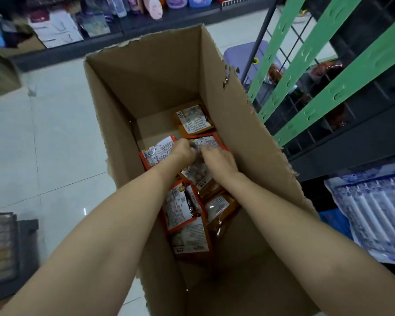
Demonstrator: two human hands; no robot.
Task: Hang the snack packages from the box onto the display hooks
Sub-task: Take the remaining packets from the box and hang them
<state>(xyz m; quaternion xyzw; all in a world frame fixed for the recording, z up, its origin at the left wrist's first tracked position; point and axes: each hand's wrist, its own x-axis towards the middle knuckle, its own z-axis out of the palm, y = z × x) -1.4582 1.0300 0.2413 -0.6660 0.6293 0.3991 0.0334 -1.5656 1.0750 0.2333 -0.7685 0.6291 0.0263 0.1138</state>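
Observation:
A tall open cardboard box (233, 110) stands on the floor below me. Several orange snack packages (185, 208) with white printed backs lie on its bottom. Both my arms reach deep into the box. My left hand (182, 151) has its fingers curled on the top edge of a snack package (156, 151) near the left wall. My right hand (217, 159) rests with curled fingers on a package (209, 142) at the middle, right beside the left hand. What the fingertips pinch is partly hidden. The display rack (310, 53) with green strips stands right of the box.
A purple stool (244, 53) sits behind the box. Low dark shelves with bottles (155, 8) and boxed goods run along the back. A blue-patterned package (374, 210) lies at the right. Pale tiled floor (43, 137) spreads to the left.

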